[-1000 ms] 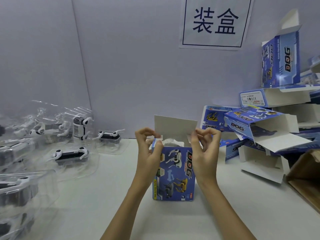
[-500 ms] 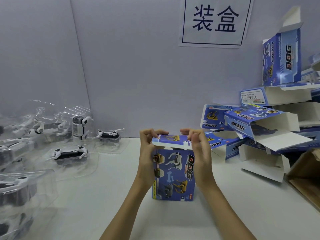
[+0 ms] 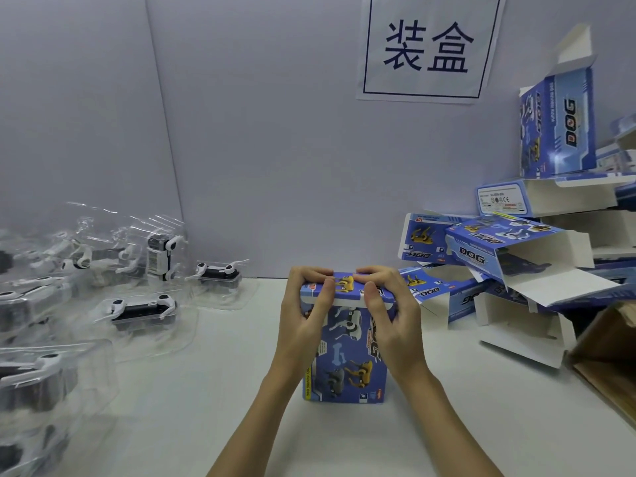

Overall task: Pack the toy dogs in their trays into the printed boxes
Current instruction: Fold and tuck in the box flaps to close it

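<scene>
Box (image 3: 345, 352) upright on the counter (image 3: 213, 407) right of the trays (image 3: 142, 309), both hands — left (image 3: 303, 325), right (image 3: 392, 321) — curled over its lid (image 3: 347, 287), pressing: best push evenly so the tuck seats without creasing.

I am finding bare table (image 3: 213, 401) lying open on both sides of my forearms. Trayed toy dogs (image 3: 141, 309) are crowding my far left; empty printed boxes (image 3: 516, 270) are piling up, blocking my right.
</scene>
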Action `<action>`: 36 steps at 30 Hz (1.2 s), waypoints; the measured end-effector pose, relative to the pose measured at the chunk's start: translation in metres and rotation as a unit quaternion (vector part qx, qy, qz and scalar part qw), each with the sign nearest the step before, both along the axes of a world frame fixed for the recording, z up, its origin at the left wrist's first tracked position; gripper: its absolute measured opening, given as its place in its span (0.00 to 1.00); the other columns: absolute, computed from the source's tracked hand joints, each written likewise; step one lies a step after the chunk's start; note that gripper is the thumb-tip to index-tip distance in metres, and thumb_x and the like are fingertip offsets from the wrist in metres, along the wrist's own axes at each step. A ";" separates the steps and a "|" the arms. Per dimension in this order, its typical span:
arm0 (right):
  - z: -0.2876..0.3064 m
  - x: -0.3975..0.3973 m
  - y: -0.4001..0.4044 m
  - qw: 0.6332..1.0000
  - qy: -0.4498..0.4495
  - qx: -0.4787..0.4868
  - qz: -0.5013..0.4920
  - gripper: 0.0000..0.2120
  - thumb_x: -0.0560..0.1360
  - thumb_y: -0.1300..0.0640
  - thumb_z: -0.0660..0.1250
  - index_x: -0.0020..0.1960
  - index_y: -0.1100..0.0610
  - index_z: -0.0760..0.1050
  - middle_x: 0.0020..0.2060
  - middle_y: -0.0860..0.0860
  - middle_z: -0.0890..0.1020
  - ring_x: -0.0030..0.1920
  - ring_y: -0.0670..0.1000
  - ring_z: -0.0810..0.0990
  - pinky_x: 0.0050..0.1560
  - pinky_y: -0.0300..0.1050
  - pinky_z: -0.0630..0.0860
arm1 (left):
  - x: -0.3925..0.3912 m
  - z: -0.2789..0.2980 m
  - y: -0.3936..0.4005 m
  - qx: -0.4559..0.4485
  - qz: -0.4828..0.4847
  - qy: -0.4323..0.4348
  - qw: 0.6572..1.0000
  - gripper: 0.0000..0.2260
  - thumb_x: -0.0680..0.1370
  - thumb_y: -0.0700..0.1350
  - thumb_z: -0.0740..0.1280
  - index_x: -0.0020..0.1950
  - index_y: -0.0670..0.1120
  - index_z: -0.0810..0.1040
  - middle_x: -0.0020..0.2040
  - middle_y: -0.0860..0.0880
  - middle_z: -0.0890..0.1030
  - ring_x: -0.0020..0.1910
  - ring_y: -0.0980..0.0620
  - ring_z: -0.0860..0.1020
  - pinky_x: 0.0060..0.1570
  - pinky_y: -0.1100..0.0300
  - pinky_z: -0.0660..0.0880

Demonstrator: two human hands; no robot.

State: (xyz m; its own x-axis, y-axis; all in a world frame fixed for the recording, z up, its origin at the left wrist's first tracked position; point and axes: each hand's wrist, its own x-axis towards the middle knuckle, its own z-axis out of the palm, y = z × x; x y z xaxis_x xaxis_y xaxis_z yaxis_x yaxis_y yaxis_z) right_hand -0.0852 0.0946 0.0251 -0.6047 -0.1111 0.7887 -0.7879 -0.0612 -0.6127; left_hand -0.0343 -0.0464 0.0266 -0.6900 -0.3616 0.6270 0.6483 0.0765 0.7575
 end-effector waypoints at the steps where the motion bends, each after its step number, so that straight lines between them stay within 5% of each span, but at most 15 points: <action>1: -0.001 0.000 -0.001 1.000 -0.001 -0.002 0.002 0.13 0.84 0.48 0.62 0.56 0.55 0.80 0.59 0.49 0.82 0.64 0.54 0.80 0.56 0.41 0.79 | 0.000 0.001 0.001 0.009 0.006 0.002 1.000 0.17 0.79 0.58 0.68 0.55 0.45 0.76 0.57 0.49 0.82 0.56 0.44 0.84 0.44 0.56 0.83; 6: -0.004 0.000 -0.002 1.000 -0.011 -0.006 0.008 0.10 0.84 0.51 0.63 0.58 0.53 0.81 0.63 0.48 0.81 0.69 0.54 0.78 0.58 0.46 0.80 | -0.004 -0.001 0.002 -0.004 0.040 0.004 0.999 0.21 0.79 0.63 0.65 0.56 0.44 0.76 0.55 0.52 0.82 0.56 0.47 0.84 0.42 0.58 0.83; 10: 0.001 -0.004 0.002 0.998 -0.022 0.029 -0.041 0.13 0.82 0.48 0.65 0.58 0.55 0.83 0.61 0.48 0.82 0.66 0.47 0.79 0.61 0.46 0.79 | -0.008 -0.008 -0.002 -0.023 0.035 -0.023 0.999 0.22 0.81 0.63 0.65 0.64 0.48 0.75 0.60 0.55 0.82 0.59 0.49 0.84 0.50 0.54 0.83; 12: 0.005 -0.004 -0.001 0.995 -0.017 0.011 -0.095 0.14 0.81 0.44 0.68 0.57 0.52 0.85 0.57 0.49 0.83 0.61 0.45 0.81 0.56 0.41 0.78 | -0.006 -0.012 -0.003 -0.056 0.132 -0.031 0.989 0.18 0.81 0.59 0.68 0.67 0.53 0.72 0.61 0.61 0.80 0.61 0.57 0.81 0.55 0.63 0.79; 14: 0.007 -0.002 -0.006 0.990 -0.043 -0.043 -0.131 0.14 0.79 0.43 0.69 0.58 0.50 0.86 0.56 0.50 0.83 0.56 0.40 0.81 0.52 0.32 0.76 | -0.004 -0.013 -0.003 -0.143 0.248 -0.044 0.957 0.21 0.80 0.61 0.69 0.68 0.52 0.72 0.62 0.60 0.78 0.62 0.60 0.77 0.59 0.60 0.77; 16: 0.007 0.001 -0.010 0.980 -0.119 -0.117 -0.112 0.16 0.77 0.41 0.70 0.61 0.47 0.86 0.59 0.49 0.83 0.56 0.38 0.81 0.53 0.30 0.76 | 0.000 -0.010 0.004 -0.264 0.279 -0.067 0.921 0.33 0.77 0.68 0.67 0.75 0.49 0.70 0.67 0.54 0.76 0.65 0.55 0.74 0.64 0.50 0.74; 19: 0.003 0.004 -0.017 0.961 -0.223 -0.160 -0.024 0.18 0.76 0.41 0.71 0.62 0.45 0.85 0.61 0.50 0.85 0.62 0.50 0.84 0.63 0.55 0.81 | 0.003 -0.003 0.008 -0.380 0.264 -0.107 0.880 0.58 0.67 0.77 0.65 0.85 0.45 0.48 0.77 0.52 0.62 0.75 0.51 0.62 0.72 0.45 0.61; 21: 0.003 0.006 -0.019 0.963 -0.237 -0.124 0.026 0.18 0.76 0.41 0.71 0.64 0.42 0.84 0.61 0.52 0.84 0.59 0.51 0.85 0.59 0.58 0.83 | 0.005 -0.001 0.003 -0.401 0.252 -0.112 0.873 0.64 0.63 0.76 0.69 0.85 0.45 0.43 0.78 0.51 0.58 0.76 0.50 0.59 0.75 0.42 0.59; 24: 0.008 0.002 -0.007 0.982 -0.181 -0.007 0.042 0.21 0.76 0.38 0.69 0.68 0.38 0.80 0.56 0.56 0.74 0.52 0.40 0.83 0.49 0.37 0.83 | 0.006 0.002 -0.008 -0.359 0.238 -0.101 0.897 0.60 0.61 0.67 0.77 0.84 0.45 0.52 0.76 0.51 0.63 0.72 0.49 0.65 0.74 0.42 0.62; 26: 0.013 -0.003 0.003 0.983 -0.161 0.063 0.060 0.19 0.80 0.39 0.68 0.70 0.40 0.78 0.55 0.56 0.72 0.52 0.37 0.81 0.47 0.32 0.80 | 0.005 0.001 -0.013 -0.375 0.238 -0.077 0.893 0.57 0.60 0.62 0.79 0.82 0.45 0.57 0.74 0.51 0.65 0.71 0.49 0.67 0.74 0.40 0.61; 29: 0.013 -0.006 0.006 0.972 -0.175 0.117 0.105 0.19 0.78 0.44 0.65 0.69 0.42 0.74 0.59 0.55 0.75 0.53 0.39 0.81 0.45 0.37 0.82 | 0.003 -0.003 -0.022 -0.427 0.230 -0.041 0.873 0.56 0.61 0.58 0.83 0.81 0.45 0.57 0.75 0.48 0.67 0.74 0.46 0.66 0.79 0.36 0.54; 36: 0.008 0.000 -0.005 0.988 -0.130 0.016 0.085 0.10 0.80 0.46 0.69 0.58 0.40 0.71 0.54 0.44 0.83 0.54 0.48 0.86 0.43 0.40 0.83 | 0.002 -0.007 -0.021 -0.465 0.203 -0.001 0.862 0.58 0.60 0.55 0.84 0.81 0.48 0.54 0.75 0.48 0.66 0.77 0.48 0.64 0.82 0.41 0.46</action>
State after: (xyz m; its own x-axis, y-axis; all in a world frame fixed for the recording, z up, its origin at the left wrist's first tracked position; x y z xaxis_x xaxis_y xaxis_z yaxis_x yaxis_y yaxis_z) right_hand -0.0856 0.0897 0.0327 -0.7569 -0.2513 0.6033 -0.5836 -0.1556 -0.7970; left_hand -0.0326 -0.0672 0.0195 -0.6261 0.0843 0.7752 0.4239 0.8712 0.2476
